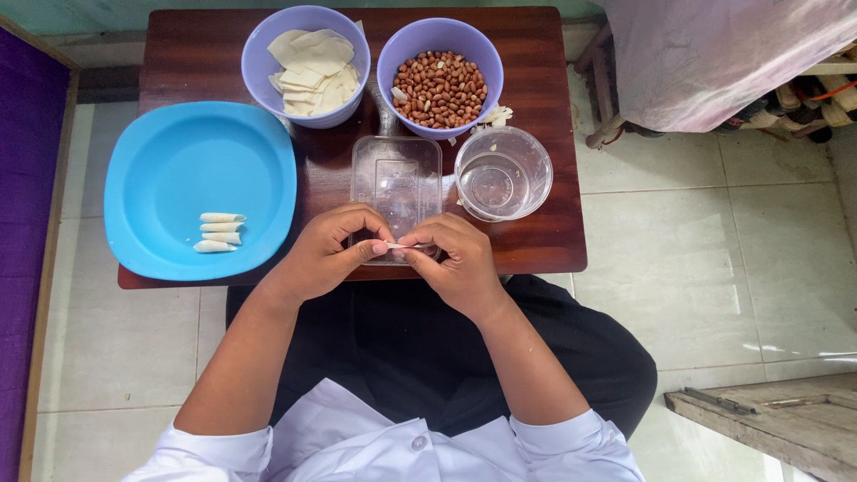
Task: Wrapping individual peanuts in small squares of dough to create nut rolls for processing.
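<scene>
Both my hands meet over the near edge of a small dark wooden table [536, 54]. My left hand [326, 259] and my right hand [455, 263] pinch a thin pale dough wrapper [394, 245] between their fingertips, just over a clear rectangular plastic tray [397, 178]. A purple bowl [259, 54] holds several flat wrapper pieces. Another purple bowl [388, 67] holds peanuts [439, 89]. On the blue plate [178, 161] at the left lie several rolled wrappers [220, 232].
A clear round bowl of water [503, 172] stands right of the tray, with a few scraps behind it. A cloth-covered rack [714, 54] stands at the back right and a wooden board [777, 424] lies on the tiled floor.
</scene>
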